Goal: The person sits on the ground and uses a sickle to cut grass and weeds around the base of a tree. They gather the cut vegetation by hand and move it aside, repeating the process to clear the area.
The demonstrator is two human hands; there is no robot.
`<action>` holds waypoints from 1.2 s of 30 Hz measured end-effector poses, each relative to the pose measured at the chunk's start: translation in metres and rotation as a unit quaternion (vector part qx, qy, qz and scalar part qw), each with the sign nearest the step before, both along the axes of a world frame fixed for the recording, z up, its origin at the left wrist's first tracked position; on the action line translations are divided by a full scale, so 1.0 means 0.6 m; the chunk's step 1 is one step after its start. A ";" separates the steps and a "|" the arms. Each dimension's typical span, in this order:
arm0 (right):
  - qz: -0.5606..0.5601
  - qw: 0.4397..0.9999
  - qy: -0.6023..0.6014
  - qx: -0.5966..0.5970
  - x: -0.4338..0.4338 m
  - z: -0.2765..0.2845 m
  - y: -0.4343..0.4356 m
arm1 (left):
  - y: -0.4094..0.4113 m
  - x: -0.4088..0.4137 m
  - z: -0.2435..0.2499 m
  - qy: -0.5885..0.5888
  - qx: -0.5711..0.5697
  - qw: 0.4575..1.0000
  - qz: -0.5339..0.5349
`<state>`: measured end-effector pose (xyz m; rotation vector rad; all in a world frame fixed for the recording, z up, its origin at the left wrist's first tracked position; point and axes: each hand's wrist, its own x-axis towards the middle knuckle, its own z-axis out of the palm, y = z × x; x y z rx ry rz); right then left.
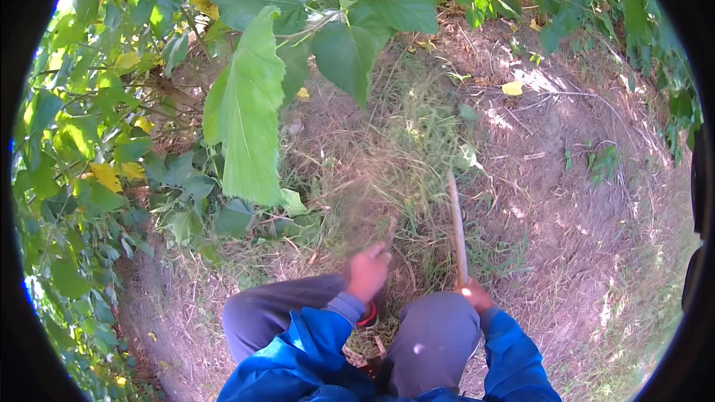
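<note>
My left hand (367, 272) is closed around a short brown stick (392, 230), whose upper end is blurred against the ground. Beside my right knee, my right hand (475, 295) grips the lower end of a longer wooden stick (457, 223). That stick points away from me. Its far end meets a loose heap of cut or dry grass (416, 139), so I cannot tell whether it touches the grass or just overlaps it. The grass lies on bare soil in front of my bent knees.
Leafy branches (84, 139) crowd the left side. One large green leaf (251, 117) hangs close to the view, left of the grass. More foliage (631, 11) overhangs the upper right. Thin dry twigs (575, 94) and a yellow leaf (511, 88) lie on the soil.
</note>
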<state>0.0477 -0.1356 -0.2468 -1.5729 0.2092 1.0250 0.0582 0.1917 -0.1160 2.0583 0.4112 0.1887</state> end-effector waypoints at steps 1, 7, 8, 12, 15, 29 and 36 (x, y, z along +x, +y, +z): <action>0.032 0.996 -0.046 -0.068 -0.034 -0.019 -0.017 | -0.008 -0.023 -0.016 -0.071 0.110 0.990 -0.049; -0.266 0.932 0.158 0.188 -0.136 0.148 -0.016 | -0.031 -0.101 0.106 0.145 -0.028 0.989 -0.030; -0.254 0.941 0.139 0.175 -0.137 0.154 -0.019 | -0.029 -0.109 0.103 0.126 -0.034 0.991 -0.031; -0.163 0.981 0.068 0.079 -0.107 0.133 -0.028 | -0.014 -0.100 0.084 0.114 -0.099 0.988 0.021; -0.036 0.995 -0.031 -0.086 -0.024 0.090 0.003 | 0.001 -0.060 0.089 0.112 -0.179 0.974 0.084; -0.066 0.944 -0.296 -0.132 0.408 0.150 0.313 | 0.142 0.162 0.025 0.078 -0.292 0.930 0.208; -0.054 0.984 -0.129 -0.114 0.463 0.099 0.369 | 0.152 0.168 0.000 0.085 -0.285 0.933 0.204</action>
